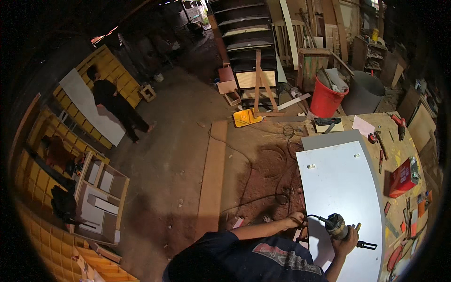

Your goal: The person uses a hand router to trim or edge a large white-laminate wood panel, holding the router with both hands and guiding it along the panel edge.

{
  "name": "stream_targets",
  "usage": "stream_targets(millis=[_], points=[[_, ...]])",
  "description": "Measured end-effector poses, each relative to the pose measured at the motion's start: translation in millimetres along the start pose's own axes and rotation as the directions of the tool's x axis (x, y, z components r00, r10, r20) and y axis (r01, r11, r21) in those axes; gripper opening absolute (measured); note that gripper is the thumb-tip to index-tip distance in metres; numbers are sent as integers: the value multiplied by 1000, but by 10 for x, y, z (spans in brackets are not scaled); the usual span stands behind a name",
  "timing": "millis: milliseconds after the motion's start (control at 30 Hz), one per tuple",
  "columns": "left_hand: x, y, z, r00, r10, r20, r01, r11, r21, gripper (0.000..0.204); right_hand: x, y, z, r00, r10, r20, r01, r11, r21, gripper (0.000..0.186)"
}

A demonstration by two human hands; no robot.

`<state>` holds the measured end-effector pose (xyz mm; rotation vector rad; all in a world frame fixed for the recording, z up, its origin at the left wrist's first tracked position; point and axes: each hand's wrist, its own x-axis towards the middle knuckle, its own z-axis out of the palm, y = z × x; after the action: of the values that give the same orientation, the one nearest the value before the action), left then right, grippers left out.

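My right hand (pixel 345 243) is wrapped round a trim router (pixel 336 226), a corded power tool with a cylindrical body and a black slotted guide bar. The tool is held tilted over a large white panel (pixel 338 178), which has one curved edge and two small fittings near its far end. At the panel's left edge, my left hand (pixel 297 219) is closed on the tool's black cord (pixel 319 217). Another grey board (pixel 333 139) lies under the white panel on the workbench (pixel 392 141).
A red metal can (pixel 402 179), a hammer (pixel 383 146) and several hand tools lie on the bench's right. Beyond it stand a red bucket (pixel 326 99) and a dark drum (pixel 369 91). A long plank (pixel 211 174) and cords lie on the floor. Another person (pixel 112 101) stands far left.
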<state>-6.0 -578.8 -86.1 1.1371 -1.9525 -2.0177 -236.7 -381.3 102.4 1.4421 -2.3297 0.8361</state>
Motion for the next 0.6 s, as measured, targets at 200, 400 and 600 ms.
stream_targets(millis=[200, 400, 600], points=[[-98, 82, 22, 994, 100, 35, -101, 995, 7, 23, -1, 2, -95, 991, 25, 133, -24, 1000, -4, 63], [-37, 36, -115, 961, 124, 249, -11, 912, -410, 15, 71, -107, -78, 990, -100, 95, 103, 994, -28, 58], [116, 409, -341, 903, -173, 392, 198, 980, -24, 26, 62, -86, -104, 971, -130, 199, 146, 987, -64, 60]])
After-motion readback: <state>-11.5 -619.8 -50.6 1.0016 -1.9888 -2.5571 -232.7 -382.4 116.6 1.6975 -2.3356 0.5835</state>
